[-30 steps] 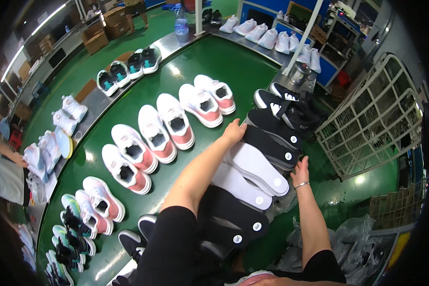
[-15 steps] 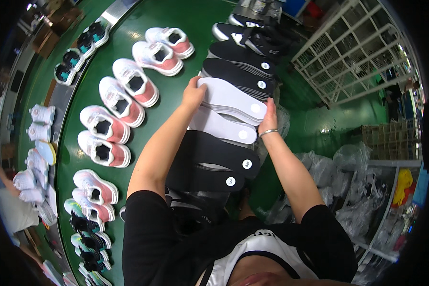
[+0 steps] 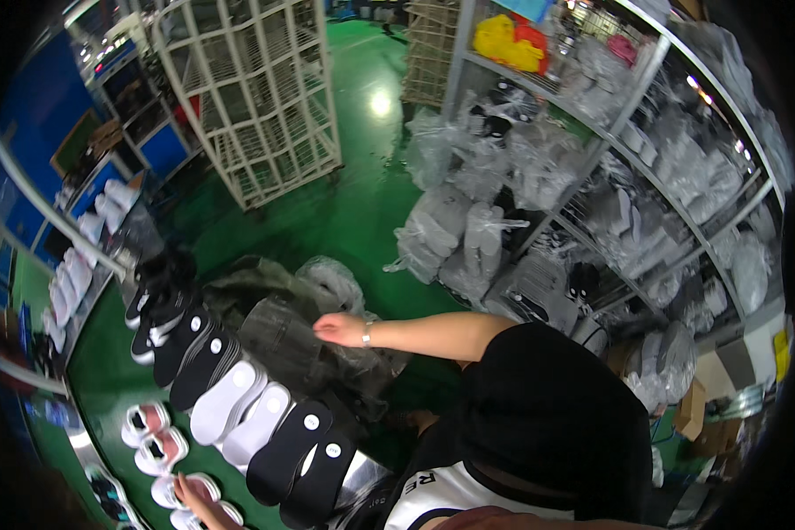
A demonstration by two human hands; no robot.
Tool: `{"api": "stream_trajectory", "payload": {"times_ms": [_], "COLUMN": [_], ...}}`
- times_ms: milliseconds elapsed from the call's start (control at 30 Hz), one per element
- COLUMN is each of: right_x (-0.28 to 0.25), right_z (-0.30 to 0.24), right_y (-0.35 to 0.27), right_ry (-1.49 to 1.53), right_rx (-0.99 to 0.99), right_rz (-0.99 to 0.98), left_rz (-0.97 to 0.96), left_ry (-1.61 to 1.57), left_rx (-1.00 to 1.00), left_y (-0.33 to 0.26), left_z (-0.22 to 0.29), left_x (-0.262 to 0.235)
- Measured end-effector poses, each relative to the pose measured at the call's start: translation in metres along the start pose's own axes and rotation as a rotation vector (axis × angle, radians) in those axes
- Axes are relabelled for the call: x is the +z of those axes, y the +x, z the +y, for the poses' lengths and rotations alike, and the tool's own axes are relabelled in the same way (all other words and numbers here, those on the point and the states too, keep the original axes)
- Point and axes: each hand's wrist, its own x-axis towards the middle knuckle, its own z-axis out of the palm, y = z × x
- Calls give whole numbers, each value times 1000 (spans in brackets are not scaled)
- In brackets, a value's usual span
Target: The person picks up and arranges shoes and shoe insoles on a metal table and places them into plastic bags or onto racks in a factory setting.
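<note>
The green desk (image 3: pixel 106 389) carried a row of black and white soles (image 3: pixel 230 402). The right hand (image 3: pixel 337 329) reached empty, fingers loosely open, toward clear plastic bags (image 3: pixel 327 283); the left hand (image 3: pixel 190 490) rested near pink-lined shoes (image 3: pixel 155 437), grip unclear. Fetching stock seemed underway.

You stand in a shoe factory or warehouse: green floor (image 3: pixel 353 203), a worktop (image 3: pixel 97 389) lined with soles (image 3: pixel 230 402) and white shoes (image 3: pixel 150 437), metal shelving (image 3: pixel 645 177) packed with bagged stock (image 3: pixel 468 238), and a wire cage trolley (image 3: pixel 247 97).
</note>
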Motion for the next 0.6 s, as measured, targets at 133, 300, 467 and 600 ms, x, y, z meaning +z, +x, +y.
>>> {"api": "stream_trajectory", "payload": {"times_ms": [133,300,467,600], "right_x": [-142,-299,-462,-592], "right_z": [24,61,56,100], "right_y": [-86,-155,-186,-205], "right_ry": [-437,-510,-738,-1118], "right_rx": [193,485,491,629], "right_rz": [181,675,989,1105], "left_rz": [19,-52,-146,-232], "left_ry": [18,28,45,89], "left_rx": [51,95,108,97], "left_y": [-98,-178,-252,-306], "left_z": [72,116,142,150], "left_x": [57,113,180,239]}}
